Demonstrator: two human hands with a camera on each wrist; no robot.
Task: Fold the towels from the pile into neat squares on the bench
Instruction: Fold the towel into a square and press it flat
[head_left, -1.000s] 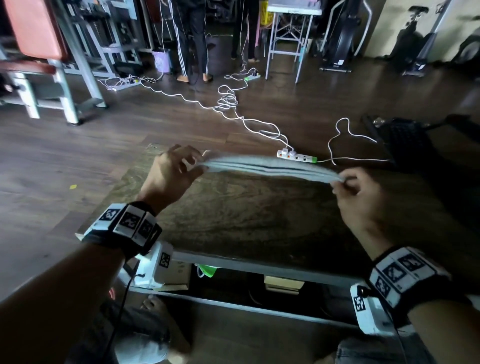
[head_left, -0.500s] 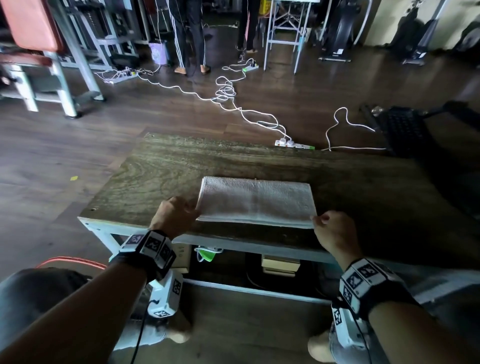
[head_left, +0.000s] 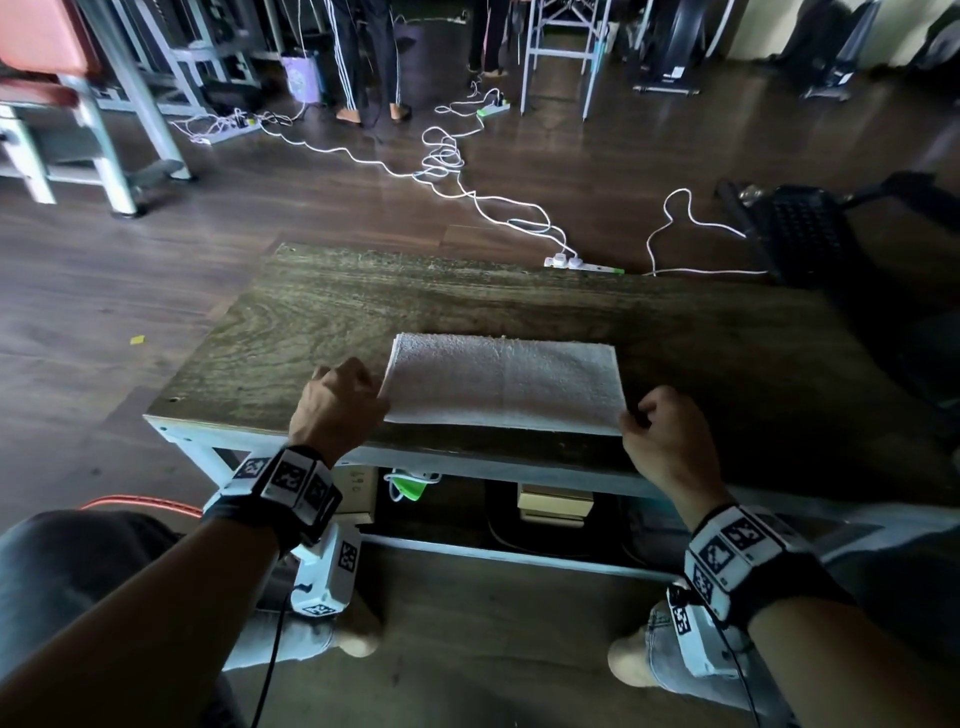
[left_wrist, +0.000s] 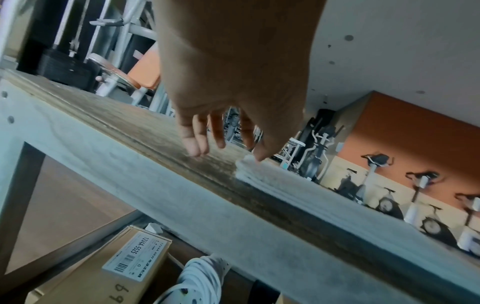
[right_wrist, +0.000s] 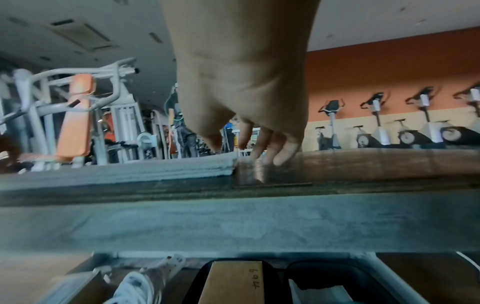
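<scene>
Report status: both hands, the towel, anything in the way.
Left hand and right hand at near corners of folded white terry towel, fingers relaxed, no grip. Towel flat on wooden bench. Nothing in the way.

The towel (head_left: 504, 382) is white; the bench (head_left: 415, 296) top shows dark brown wood grain on a pale frame.

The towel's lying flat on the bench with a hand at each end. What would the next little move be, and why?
Probably bring one short end across onto the other. The towel on the bench is a wide rectangle, not yet a square, and the left hand and right hand already sit at its two near corners.
</scene>
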